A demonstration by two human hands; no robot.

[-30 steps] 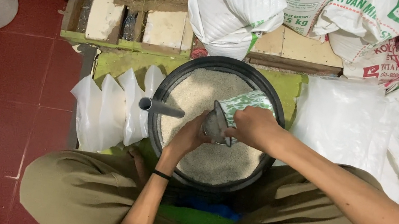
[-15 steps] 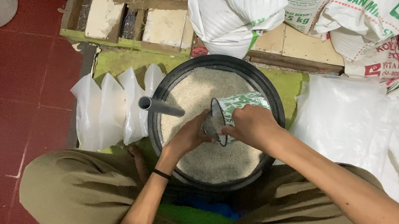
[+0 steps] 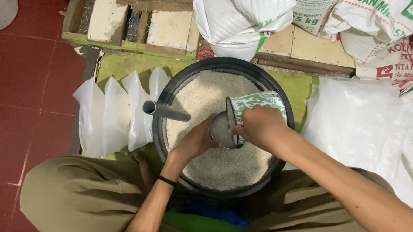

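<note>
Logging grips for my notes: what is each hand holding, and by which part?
Right hand grips the green-patterned cup by its side near the mouth. Left hand holds nothing, resting on rice.

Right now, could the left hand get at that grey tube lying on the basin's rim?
Probably yes. The left hand rests in the rice beside the cup that the right hand grips. The tube lies across the basin rim just beyond it, with only bare rice between.

Open rice (image 3: 203, 99) is left at the basin's far side; the near-left is barred by a grey pipe (image 3: 166, 110), the far rim by sacks (image 3: 241, 12).
</note>
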